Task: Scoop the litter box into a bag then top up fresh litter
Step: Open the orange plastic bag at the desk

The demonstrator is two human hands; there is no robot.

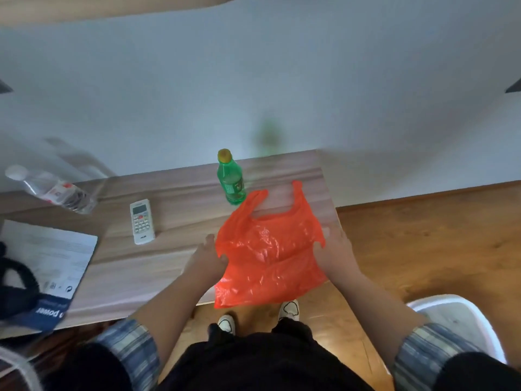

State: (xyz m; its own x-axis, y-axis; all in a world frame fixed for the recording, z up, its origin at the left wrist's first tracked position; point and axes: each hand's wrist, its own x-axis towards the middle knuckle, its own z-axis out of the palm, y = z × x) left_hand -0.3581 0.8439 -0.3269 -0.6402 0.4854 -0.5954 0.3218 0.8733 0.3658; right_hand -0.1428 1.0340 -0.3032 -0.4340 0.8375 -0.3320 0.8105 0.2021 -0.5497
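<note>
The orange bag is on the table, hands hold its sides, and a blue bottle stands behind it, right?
No, the bottle is green, not blue, as the head view shows. The orange bag is on the table, and the left hand and right hand hold its sides.

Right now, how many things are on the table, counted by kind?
Bottles: 2 (green bottle, clear bottle)
Remote control: 1
Orange bag: 1
Printed booklet: 1
Black object at the left edge, kind unclear: 1
Total: 6
</note>
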